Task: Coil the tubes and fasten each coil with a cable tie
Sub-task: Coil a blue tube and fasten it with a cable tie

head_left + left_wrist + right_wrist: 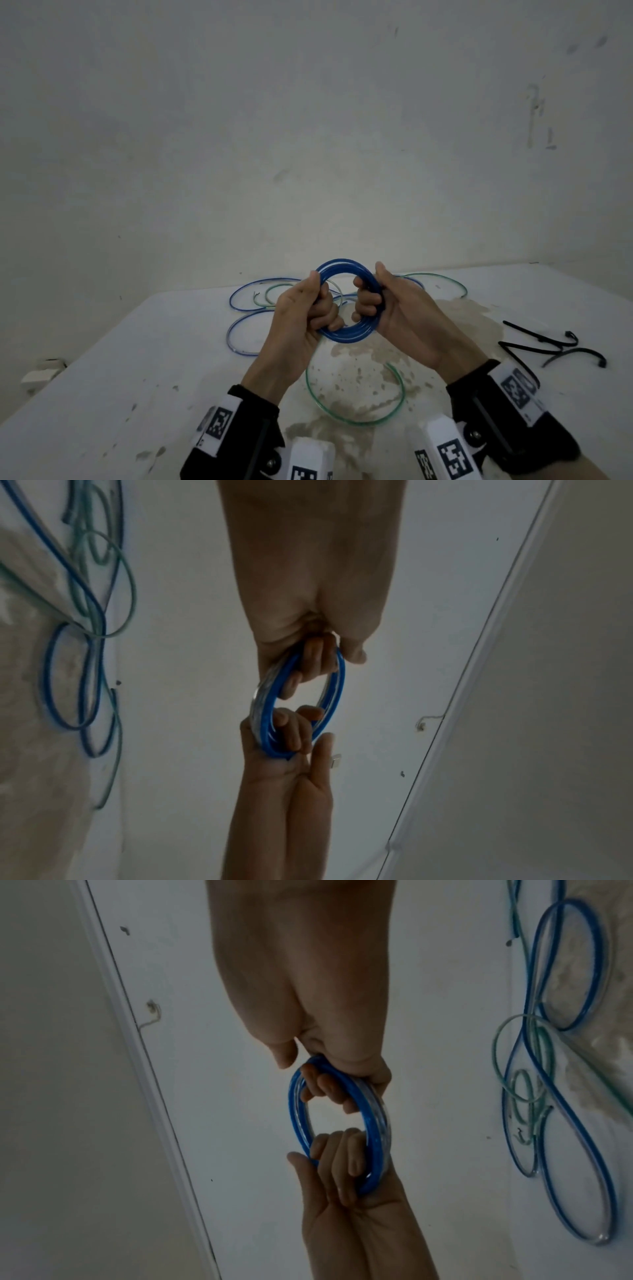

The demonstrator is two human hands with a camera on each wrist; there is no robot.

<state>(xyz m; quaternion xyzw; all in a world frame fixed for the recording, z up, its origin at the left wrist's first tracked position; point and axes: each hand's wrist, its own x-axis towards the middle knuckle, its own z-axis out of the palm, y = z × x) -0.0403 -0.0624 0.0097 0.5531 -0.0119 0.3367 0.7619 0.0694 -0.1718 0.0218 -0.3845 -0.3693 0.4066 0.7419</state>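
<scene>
Blue tube coil (347, 301) is wound up tight and held above the tabletop (137, 359), left hand (301, 318) and right hand (394, 308) each with a grip curled round opposite sides of it. Looks like the coiling step is done for this one. Next I'd guess one hand has to let go and fetch a black cable tie (548, 349) off to the right without the loops springing apart; loose blue and green tubes (356, 401) are waiting.

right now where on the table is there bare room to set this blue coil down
Bare table lies left of the left hand, in front of the loose blue tubes. It is crowded behind the blue coil, at the green tube and the cable ties.
</scene>
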